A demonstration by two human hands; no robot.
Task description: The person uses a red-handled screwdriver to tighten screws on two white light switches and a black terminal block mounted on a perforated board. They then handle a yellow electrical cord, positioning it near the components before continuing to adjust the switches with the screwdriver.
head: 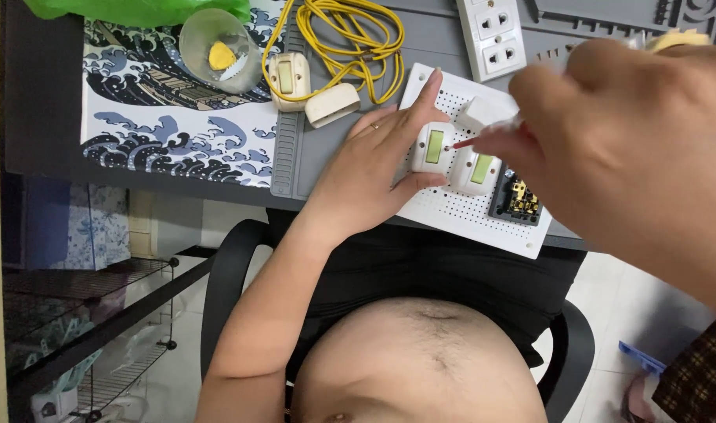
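Note:
A white perforated board (pixel 460 210) lies on the dark desk, carrying two cream switches with green rockers (pixel 435 146) (pixel 478 168) and a black socket insert with brass contacts (pixel 518 200). My left hand (pixel 374 168) rests flat on the board's left side, fingers steadying the left switch. My right hand (pixel 609 141), close to the camera and blurred, pinches a thin screwdriver (pixel 464 142) whose red-tipped shaft touches the left switch.
A coiled yellow cable (pixel 350 35) with cream switch parts (pixel 289 78) lies behind. A clear bowl (pixel 217 47) holds a yellow piece on a wave-print mat (pixel 154 125). A white outlet strip (pixel 495 35) sits at the back. A wire rack (pixel 99 313) stands below left.

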